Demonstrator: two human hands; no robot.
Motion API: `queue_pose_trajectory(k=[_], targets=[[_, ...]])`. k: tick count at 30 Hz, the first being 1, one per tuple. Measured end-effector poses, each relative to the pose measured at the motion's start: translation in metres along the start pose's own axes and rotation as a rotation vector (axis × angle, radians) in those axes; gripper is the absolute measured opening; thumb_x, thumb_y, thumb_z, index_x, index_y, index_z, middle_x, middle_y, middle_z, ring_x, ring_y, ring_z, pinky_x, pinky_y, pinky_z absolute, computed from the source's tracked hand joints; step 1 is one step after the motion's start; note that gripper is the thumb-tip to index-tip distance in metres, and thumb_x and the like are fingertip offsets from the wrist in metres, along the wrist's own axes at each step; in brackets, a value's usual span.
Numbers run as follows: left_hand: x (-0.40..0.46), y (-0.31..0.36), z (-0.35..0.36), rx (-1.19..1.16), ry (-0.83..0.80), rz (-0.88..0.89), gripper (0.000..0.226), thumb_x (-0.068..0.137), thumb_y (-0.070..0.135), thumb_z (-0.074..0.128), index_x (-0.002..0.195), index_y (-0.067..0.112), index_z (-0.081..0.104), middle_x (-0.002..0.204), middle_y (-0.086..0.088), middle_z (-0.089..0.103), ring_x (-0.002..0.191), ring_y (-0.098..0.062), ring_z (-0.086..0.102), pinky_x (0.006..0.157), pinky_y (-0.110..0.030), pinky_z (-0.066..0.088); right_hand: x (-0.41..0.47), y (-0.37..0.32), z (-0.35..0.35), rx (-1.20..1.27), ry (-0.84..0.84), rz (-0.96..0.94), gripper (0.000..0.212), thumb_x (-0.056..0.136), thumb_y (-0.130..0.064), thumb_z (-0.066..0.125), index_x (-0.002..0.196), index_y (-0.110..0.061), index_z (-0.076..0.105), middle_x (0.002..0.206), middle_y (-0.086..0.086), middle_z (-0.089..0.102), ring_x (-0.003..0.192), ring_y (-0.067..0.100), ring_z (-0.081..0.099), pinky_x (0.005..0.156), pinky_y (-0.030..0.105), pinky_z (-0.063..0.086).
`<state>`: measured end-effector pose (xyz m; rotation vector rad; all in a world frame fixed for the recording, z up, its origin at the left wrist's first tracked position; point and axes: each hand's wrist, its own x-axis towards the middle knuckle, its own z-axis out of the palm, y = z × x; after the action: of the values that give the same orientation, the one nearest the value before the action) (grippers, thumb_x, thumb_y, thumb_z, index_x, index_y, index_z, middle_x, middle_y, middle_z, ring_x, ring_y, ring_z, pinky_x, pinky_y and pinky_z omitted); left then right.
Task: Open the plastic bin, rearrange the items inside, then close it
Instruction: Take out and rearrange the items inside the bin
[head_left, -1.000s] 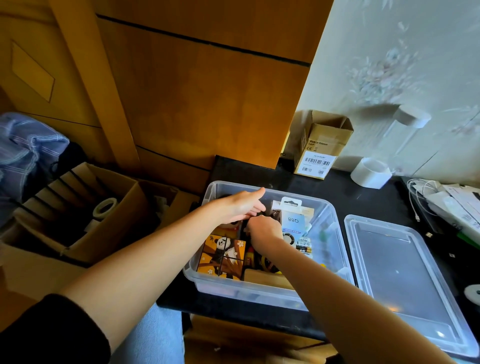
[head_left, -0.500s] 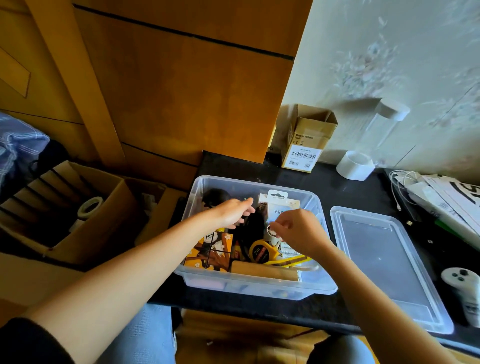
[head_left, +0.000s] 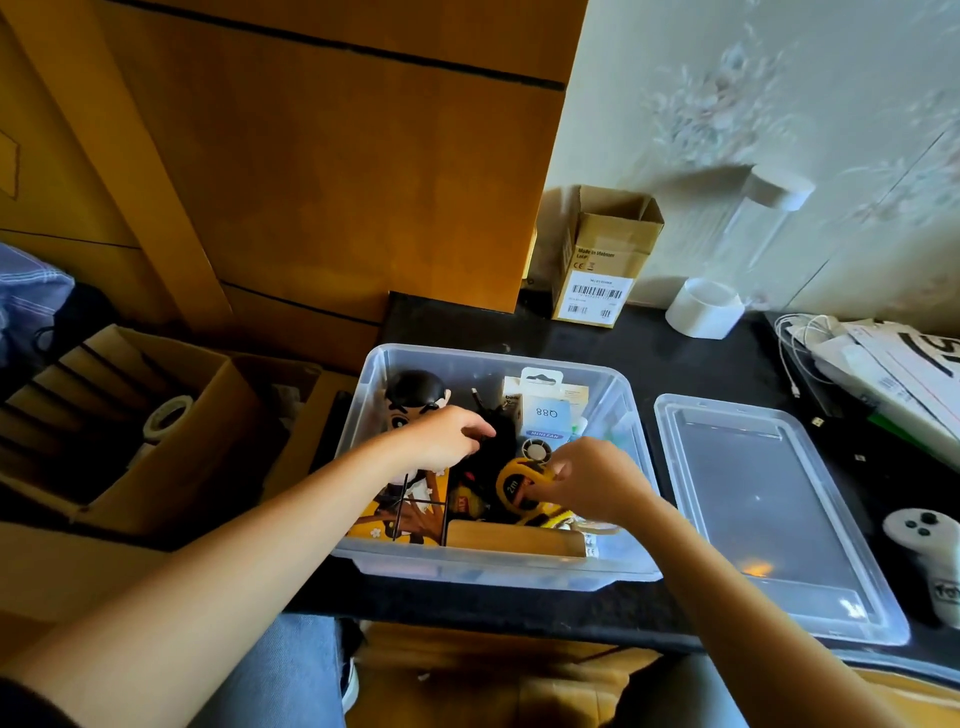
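Fingers (head_left: 558, 475) pinch tape measure (head_left: 514, 486) in bin (head_left: 493, 571)

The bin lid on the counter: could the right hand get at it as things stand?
Probably yes. The lid lies flat with nothing on it, just beside the bin, and the right hand is next to that wall, though its grip seems occupied with the tape measure.

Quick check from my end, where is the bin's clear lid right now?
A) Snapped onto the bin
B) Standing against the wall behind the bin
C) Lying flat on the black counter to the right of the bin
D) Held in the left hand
C: the clear lid lies flat on the black counter right of the open plastic bin, while both hands work inside the bin.
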<state>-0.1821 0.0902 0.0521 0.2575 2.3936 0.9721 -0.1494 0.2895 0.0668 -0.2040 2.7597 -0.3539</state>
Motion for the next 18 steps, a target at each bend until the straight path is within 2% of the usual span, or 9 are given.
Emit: queue_pose_trajectory(k=[2,3,4,5,6,8,12,15,18], targets=[[0.003,-0.003,0.002,0.020,-0.002,0.001,0.037,0.098,0.011,0.045,0.132,0.023,0.053,0.122,-0.002,0.060,0.059,-0.004,0.049,0.052,-0.015,0.036,-0.004,0.002,-0.010,-0.106,0.054,0.006,0.033,0.081,-0.050,0.063,0.098,-0.022,0.066,0.094,-0.002,0.067,0.075,0.013,0.060,0.061,0.022,0.049],[0.004,-0.004,0.004,0.016,-0.002,0.004,0.037,0.098,0.010,0.045,0.132,0.022,0.054,0.118,-0.001,0.060,0.063,-0.008,0.056,0.052,-0.013,0.038,-0.005,0.003,-0.014,-0.192,0.069,0.012,0.032,0.083,-0.048,0.062,0.101,-0.022,0.064,0.095,-0.002,0.067,0.074,0.013,0.059,0.059,0.021,0.046],[0.004,-0.004,0.006,0.008,0.002,0.009,0.037,0.098,0.009,0.044,0.132,0.021,0.054,0.116,0.000,0.059,0.081,-0.015,0.063,0.060,-0.012,0.044,-0.005,0.002,-0.017,-0.284,0.074,0.018,0.028,0.085,-0.042,0.061,0.102,-0.021,0.063,0.094,-0.001,0.066,0.072,0.013,0.056,0.057,0.020,0.042],[0.004,-0.003,0.007,0.003,0.011,0.012,0.037,0.098,0.007,0.044,0.131,0.020,0.055,0.122,-0.003,0.059,0.101,-0.020,0.061,0.075,-0.017,0.047,-0.005,0.001,-0.018,-0.359,0.067,0.023,0.023,0.087,-0.036,0.060,0.102,-0.018,0.062,0.091,-0.001,0.065,0.070,0.014,0.054,0.058,0.021,0.040],[0.004,-0.003,0.007,-0.005,0.013,0.006,0.037,0.098,0.006,0.043,0.130,0.020,0.055,0.128,-0.004,0.057,0.113,-0.024,0.057,0.088,-0.027,0.047,-0.005,0.001,-0.019,-0.399,0.054,0.026,0.020,0.087,-0.031,0.060,0.101,-0.017,0.062,0.088,-0.001,0.064,0.070,0.015,0.054,0.059,0.022,0.040],[0.006,-0.004,0.005,-0.056,-0.010,-0.024,0.038,0.099,0.004,0.041,0.131,0.019,0.055,0.133,-0.006,0.055,0.115,-0.023,0.057,0.095,-0.037,0.047,-0.004,-0.001,-0.024,-0.395,0.032,0.027,0.021,0.084,-0.030,0.064,0.100,-0.016,0.061,0.084,-0.002,0.059,0.073,0.016,0.056,0.061,0.022,0.041],[0.010,-0.006,-0.001,-0.277,-0.073,-0.117,0.039,0.099,-0.002,0.034,0.130,0.011,0.054,0.141,-0.010,0.048,0.121,-0.023,0.056,0.091,-0.031,0.050,-0.002,-0.013,-0.038,-0.263,0.059,-0.081,0.019,0.078,-0.031,0.066,0.092,-0.019,0.064,0.092,-0.002,0.065,0.085,0.019,0.062,0.065,0.025,0.047],[0.012,-0.005,-0.003,-0.377,-0.062,-0.169,0.036,0.100,0.001,0.033,0.125,0.009,0.058,0.140,-0.010,0.049,0.116,-0.021,0.060,0.084,-0.027,0.053,0.006,-0.032,-0.032,-0.127,-0.114,-0.253,0.013,0.081,-0.027,0.060,0.081,-0.017,0.069,0.085,-0.001,0.067,0.078,0.017,0.060,0.070,0.028,0.049],[0.012,-0.003,-0.004,-0.388,-0.013,-0.164,0.034,0.100,0.002,0.035,0.121,0.008,0.061,0.137,-0.013,0.052,0.106,-0.020,0.065,0.076,-0.022,0.055,0.021,-0.046,-0.011,-0.185,-0.249,-0.278,0.026,0.088,-0.034,0.056,0.083,-0.011,0.067,0.080,0.005,0.062,0.072,0.020,0.053,0.066,0.031,0.045]])
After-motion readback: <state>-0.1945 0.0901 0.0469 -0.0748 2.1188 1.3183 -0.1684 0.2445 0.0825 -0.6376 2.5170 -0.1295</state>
